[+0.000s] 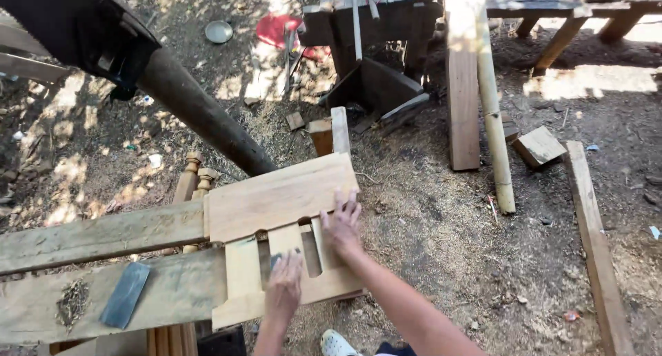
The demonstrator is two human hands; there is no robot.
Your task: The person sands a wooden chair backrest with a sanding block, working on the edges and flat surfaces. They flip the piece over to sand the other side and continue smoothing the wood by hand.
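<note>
Both hands press flat on a slotted wooden panel (pixel 276 218) at the plank desk's (pixel 103 235) right end: left hand (pixel 284 287) and right hand (pixel 342 221) fingers spread, gripping nothing. Steadying seems underway.

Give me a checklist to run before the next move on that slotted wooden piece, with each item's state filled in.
1. Left hand on the slotted wooden piece: ok, it lies over the slots.
2. Right hand steadying the piece: ok, flat on the wood beside the slots.
3. Small dark tool under the left fingertips: cannot tell what it is.
4. Piece supported: ok, it rests on the weathered planks, though its right end overhangs.
5. Flat grey block lying apart from the hands: ok.
6. Foot under the overhang: not ok.
</note>
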